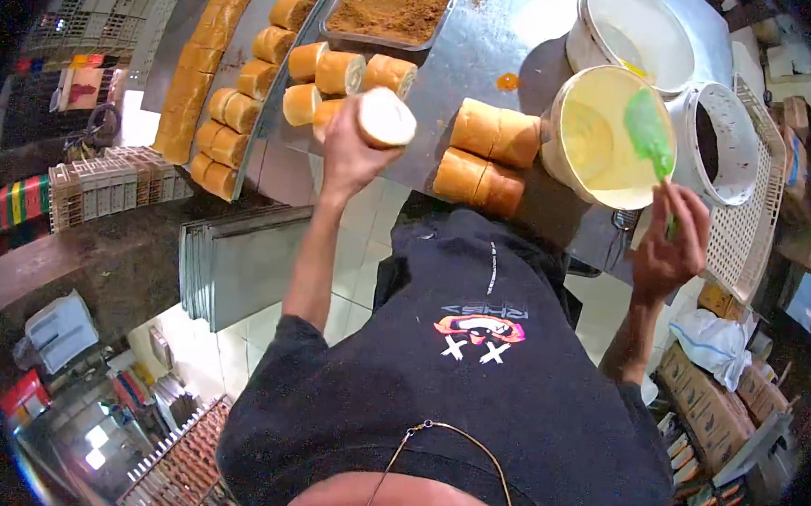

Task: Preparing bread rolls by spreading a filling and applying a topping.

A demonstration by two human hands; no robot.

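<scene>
My left hand (349, 160) is closed round a piece of bread roll (387, 118), its pale, white-looking end tilted up. Close by it, several other golden roll pieces (341, 72) stand on the metal table. My right hand (673, 242) grips the thin handle of a green spatula (648, 131). The broad green head hangs over a cream-coloured bucket (553, 155) with a pale yellow, creamy substance inside. Left of that bucket, a block of joined, golden-topped bread rolls (487, 155) sits near the table's front edge.
At the back, a metal tray (427, 44) holds brown crumbs. Two more white buckets (584, 49) (744, 187) flank the first, beside a white plastic crate (755, 235). Rows of bread (211, 47) line the left side. Grey metal sheets (249, 270) stand below the table (496, 34).
</scene>
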